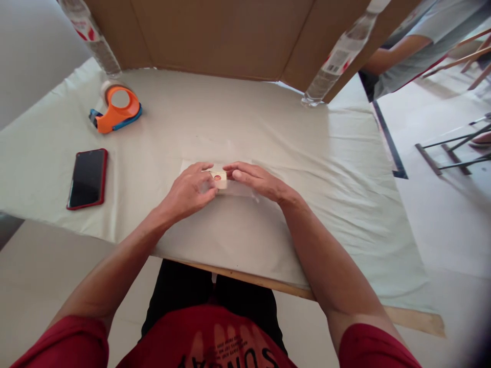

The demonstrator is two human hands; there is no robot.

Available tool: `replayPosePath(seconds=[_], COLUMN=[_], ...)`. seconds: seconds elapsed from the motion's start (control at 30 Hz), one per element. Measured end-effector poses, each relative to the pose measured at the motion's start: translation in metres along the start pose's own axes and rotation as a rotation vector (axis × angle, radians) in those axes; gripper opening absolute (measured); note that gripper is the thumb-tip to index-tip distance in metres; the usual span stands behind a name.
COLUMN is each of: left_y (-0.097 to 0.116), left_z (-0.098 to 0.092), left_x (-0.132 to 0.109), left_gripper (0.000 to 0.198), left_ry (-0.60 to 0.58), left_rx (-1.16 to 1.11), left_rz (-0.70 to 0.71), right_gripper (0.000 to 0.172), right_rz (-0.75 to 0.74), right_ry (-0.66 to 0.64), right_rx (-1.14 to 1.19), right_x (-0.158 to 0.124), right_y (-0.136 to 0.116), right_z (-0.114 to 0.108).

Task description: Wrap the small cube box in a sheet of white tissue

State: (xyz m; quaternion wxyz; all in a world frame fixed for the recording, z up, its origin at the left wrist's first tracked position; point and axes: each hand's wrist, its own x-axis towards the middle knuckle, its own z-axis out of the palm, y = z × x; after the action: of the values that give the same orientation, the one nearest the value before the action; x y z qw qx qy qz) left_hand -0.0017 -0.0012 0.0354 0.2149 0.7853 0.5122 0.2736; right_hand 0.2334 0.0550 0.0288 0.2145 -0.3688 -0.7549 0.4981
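A small pale yellow block (220, 179) with a red round mark on its face sits at the middle of the table, between my two hands. My left hand (193, 188) curves around its left end, thumb at the near edge and fingers at the far edge. On the block's right side, my right hand (256, 180) has its fingers stretched out, close to the block's end and holding nothing I can see. Beneath the hands lies a thin, see-through sheet (240, 190), partly covered by them.
An orange tape dispenser (115, 110) and a red-cased phone (88, 179) lie to the left. Cardboard panels (218, 36) stand at the back, with a water bottle (94, 41) left and another bottle (341, 59) right. Beyond the right edge sits another person (422, 46).
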Motion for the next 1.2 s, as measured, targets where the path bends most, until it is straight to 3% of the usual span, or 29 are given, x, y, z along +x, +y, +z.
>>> replayPosePath(seconds=[0.13,0.2,0.33,0.43,1.2], left_y=[-0.003,-0.006,-0.013,-0.015,-0.01], left_z=[0.001,0.003,0.005,0.006,0.005], left_x=[0.01,0.011,0.011,0.012,0.01], left_gripper=[0.016,0.018,0.02,0.022,0.027], left_ry=[-0.005,0.017,0.038,0.044,0.02], left_rx=[-0.208,-0.276,-0.377,-0.437,-0.499], left_rz=[-0.153,-0.189,-0.214,-0.215,-0.245], right_gripper=[0.055,0.054,0.031,0.022,0.023], right_rz=[0.008,0.018,0.012,0.006,0.077], right_ry=[-0.025,0.024,0.177,0.196,0.194], right_rx=[0.065,0.003,-0.018,0.056,0.06], right_x=[-0.004,-0.003,0.005,0.009,0.004], right_y=[-0.006,-0.007,-0.001,0.002,-0.006], right_z=[-0.006,-0.001,0.016,0.024,0.025])
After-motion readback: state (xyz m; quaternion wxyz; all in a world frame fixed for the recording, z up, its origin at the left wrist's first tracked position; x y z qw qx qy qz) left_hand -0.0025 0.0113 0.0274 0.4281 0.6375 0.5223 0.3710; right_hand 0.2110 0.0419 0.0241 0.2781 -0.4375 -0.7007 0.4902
